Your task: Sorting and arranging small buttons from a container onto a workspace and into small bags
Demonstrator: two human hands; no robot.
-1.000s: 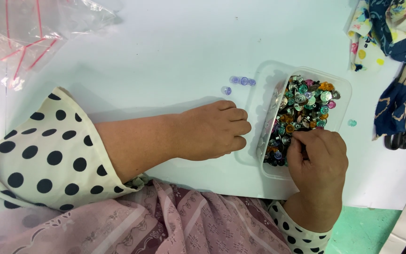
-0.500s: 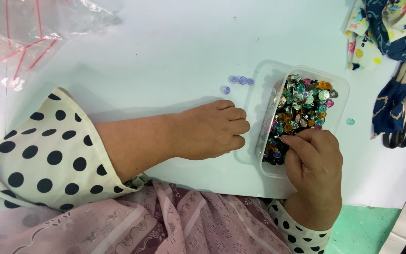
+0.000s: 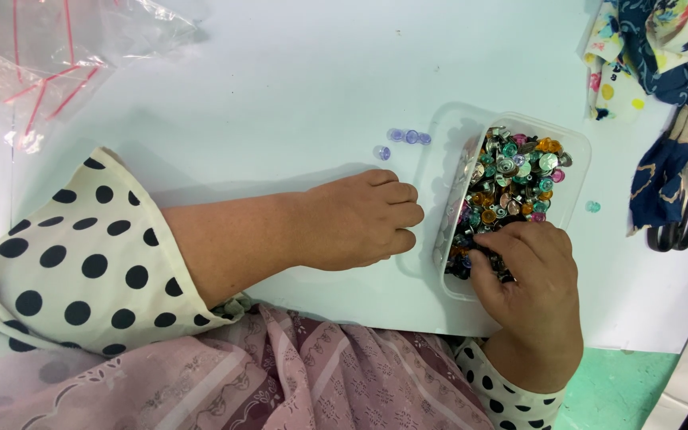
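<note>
A clear plastic tub (image 3: 575, 155) on the white table holds a heap of small coloured rhinestone studs (image 3: 511, 187). My right hand (image 3: 531, 275) reaches into the tub's near end, fingers curled among the studs; whether it pinches one is hidden. My left hand (image 3: 360, 219) rests knuckles-up on the table, fingers curled against the tub's left wall. Three pale purple studs (image 3: 408, 137) lie in a row just beyond that hand, with another purple stud (image 3: 381, 152) beside them. A single teal stud (image 3: 592, 206) lies right of the tub.
Crumpled clear bags with red strips (image 3: 49, 64) lie at the far left. Patterned blue and floral fabric (image 3: 662, 56) and black-handled scissors (image 3: 674, 227) lie at the right. The white sheet ends over a green surface (image 3: 615, 390) at the near right.
My right hand has slid toward the tub's near-left corner, digging among the studs. The left hand has stayed still.
</note>
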